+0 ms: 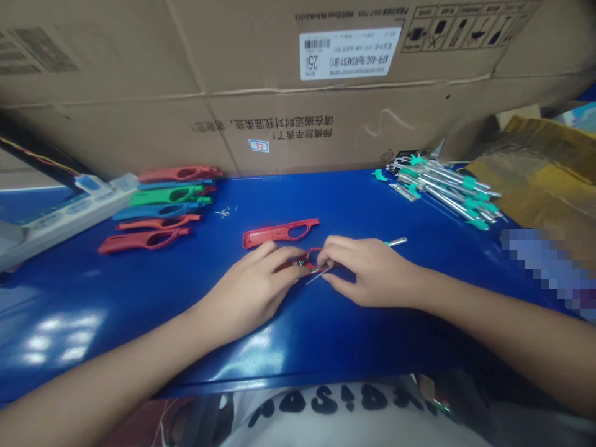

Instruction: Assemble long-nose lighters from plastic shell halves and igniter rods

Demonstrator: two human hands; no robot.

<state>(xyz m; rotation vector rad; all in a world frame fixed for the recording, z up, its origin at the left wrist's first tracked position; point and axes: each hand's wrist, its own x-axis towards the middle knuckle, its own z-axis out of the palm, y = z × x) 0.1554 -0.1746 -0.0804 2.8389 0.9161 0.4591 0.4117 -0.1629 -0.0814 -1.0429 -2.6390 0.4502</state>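
My left hand [258, 285] is closed around a red plastic lighter shell [315, 253], whose looped end shows between my hands. Small dark and green parts sit in the shell near my left fingertips. My right hand [367, 270] pinches at the same end, with a thin grey strip [317, 277] sticking out below its fingertips. A metal lighter tube [397, 241] with a green piece emerges behind my right hand; its inner end is hidden. Just beyond my left hand lies another red half shell [281, 233], hollow side up, apart from both hands.
Several red, blue and green lighter handles [161, 211] lie in a row at left, beside a white power strip [69, 217]. Small metal pins [225, 213] are scattered nearby. Metal tubes with green parts [447, 186] are piled at back right. A large cardboard box [261, 74] borders the blue table [153, 310].
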